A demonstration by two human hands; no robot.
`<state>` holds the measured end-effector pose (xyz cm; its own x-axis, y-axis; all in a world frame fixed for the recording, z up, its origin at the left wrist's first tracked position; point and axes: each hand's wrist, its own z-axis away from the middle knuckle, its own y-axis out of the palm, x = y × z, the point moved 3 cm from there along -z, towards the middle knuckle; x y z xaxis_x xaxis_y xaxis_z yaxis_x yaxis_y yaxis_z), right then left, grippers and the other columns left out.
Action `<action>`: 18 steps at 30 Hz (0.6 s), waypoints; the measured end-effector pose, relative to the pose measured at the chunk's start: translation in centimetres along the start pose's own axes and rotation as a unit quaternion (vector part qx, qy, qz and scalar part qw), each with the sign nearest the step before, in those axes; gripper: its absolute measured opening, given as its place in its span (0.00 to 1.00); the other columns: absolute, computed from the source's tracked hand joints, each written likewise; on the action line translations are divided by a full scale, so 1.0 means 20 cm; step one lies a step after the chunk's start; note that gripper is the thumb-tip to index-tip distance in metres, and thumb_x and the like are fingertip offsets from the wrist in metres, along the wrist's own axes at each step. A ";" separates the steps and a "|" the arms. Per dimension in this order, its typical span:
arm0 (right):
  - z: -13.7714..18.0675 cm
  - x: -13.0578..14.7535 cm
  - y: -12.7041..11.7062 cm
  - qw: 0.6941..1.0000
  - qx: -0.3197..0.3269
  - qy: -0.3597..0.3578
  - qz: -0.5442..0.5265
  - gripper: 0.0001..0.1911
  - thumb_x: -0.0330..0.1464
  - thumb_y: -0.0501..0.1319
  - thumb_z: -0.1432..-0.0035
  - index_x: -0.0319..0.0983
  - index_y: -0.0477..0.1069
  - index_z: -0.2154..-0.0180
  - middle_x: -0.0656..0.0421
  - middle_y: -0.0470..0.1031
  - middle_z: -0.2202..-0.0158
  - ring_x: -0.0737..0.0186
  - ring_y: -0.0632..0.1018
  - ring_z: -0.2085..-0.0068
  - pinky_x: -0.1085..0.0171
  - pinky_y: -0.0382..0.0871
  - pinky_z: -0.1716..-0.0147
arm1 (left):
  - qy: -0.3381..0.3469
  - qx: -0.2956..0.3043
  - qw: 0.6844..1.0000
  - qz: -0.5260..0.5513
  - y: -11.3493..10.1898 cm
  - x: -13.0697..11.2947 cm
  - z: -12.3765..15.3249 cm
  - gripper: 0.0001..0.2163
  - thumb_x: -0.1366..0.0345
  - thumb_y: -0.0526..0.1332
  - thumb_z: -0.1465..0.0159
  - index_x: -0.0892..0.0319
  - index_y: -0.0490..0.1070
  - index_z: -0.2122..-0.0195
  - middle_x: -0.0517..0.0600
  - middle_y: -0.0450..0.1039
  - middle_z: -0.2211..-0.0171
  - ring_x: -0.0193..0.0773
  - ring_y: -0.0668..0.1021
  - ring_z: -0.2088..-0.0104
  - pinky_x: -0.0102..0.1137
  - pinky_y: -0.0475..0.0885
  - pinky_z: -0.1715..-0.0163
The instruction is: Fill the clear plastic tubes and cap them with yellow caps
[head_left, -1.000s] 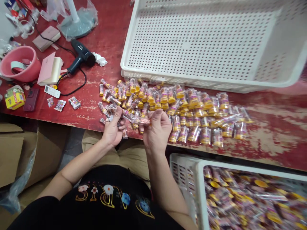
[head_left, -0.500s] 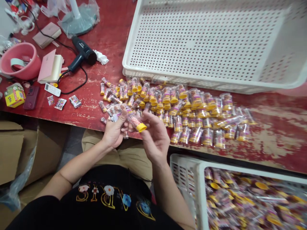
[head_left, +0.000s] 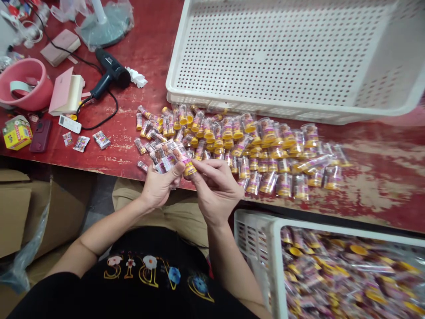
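Observation:
My left hand (head_left: pixel 162 184) is closed, its thumb pressed on a small clear tube (head_left: pixel 181 156) with a printed picture label and a yellow end. Fanned out beside that tube in the same hand are several flat printed sleeves (head_left: pixel 162 159). The fingertips of my right hand (head_left: pixel 217 188) pinch the tube's yellow end. Both hands are above the table's front edge. Just past them lies a long pile of similar yellow-capped tubes (head_left: pixel 242 144), some standing and some on their sides.
A white perforated crate (head_left: pixel 265 108) stands behind the pile. Another white crate (head_left: pixel 277 266), full of tubes, is at the lower right. On the red table (head_left: pixel 133 48) to the left are a hair dryer (head_left: pixel 111 71), a pink bowl (head_left: pixel 40 88), a phone (head_left: pixel 40 135) and sleeve stacks (head_left: pixel 101 139).
My right hand has closed in from beside the tube and now grips its yellow end. The tube's picture label now faces up. The view has shifted slightly.

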<state>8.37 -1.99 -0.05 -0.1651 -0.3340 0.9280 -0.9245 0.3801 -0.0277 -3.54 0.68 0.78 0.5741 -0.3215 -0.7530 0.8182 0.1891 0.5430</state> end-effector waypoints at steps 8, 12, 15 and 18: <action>-0.04 -0.07 0.03 1.000 0.004 0.022 -0.011 0.12 0.33 0.67 0.40 0.48 0.82 0.54 0.57 0.75 0.62 0.65 0.77 0.66 0.62 0.76 0.67 | -0.001 -0.008 1.000 0.006 -0.03 0.02 -0.07 0.24 0.53 0.80 0.59 0.61 0.70 0.71 0.42 0.67 0.82 0.24 0.67 0.83 0.21 0.57 0.85; -0.21 -0.21 0.08 1.000 -0.015 -0.001 0.019 0.11 0.34 0.65 0.39 0.45 0.82 0.55 0.57 0.75 0.63 0.65 0.76 0.65 0.62 0.75 0.67 | -0.014 -0.078 0.996 0.040 -0.13 0.02 -0.16 0.21 0.54 0.77 0.51 0.60 0.72 0.64 0.44 0.73 0.74 0.28 0.74 0.78 0.22 0.66 0.81; -0.42 -0.29 0.14 0.993 -0.010 -0.083 0.078 0.10 0.33 0.64 0.39 0.44 0.82 0.57 0.57 0.75 0.64 0.63 0.76 0.62 0.60 0.74 0.61 | -0.016 -0.084 0.995 0.056 -0.20 0.01 -0.23 0.21 0.55 0.76 0.49 0.62 0.74 0.61 0.47 0.77 0.70 0.28 0.76 0.76 0.22 0.67 0.80; -0.61 -0.35 0.22 0.985 0.039 -0.121 0.118 0.09 0.33 0.63 0.38 0.43 0.82 0.59 0.57 0.75 0.66 0.64 0.75 0.64 0.61 0.72 0.64 | -0.008 -0.091 0.995 0.049 -0.26 0.02 -0.31 0.23 0.53 0.75 0.48 0.62 0.75 0.58 0.49 0.78 0.68 0.29 0.77 0.74 0.23 0.69 0.78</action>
<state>9.58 12.55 -2.20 -0.4474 -0.4442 0.7762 -0.8724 0.4078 -0.2694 -7.33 5.33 -4.66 0.6522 -0.3068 -0.6932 0.7512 0.3843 0.5367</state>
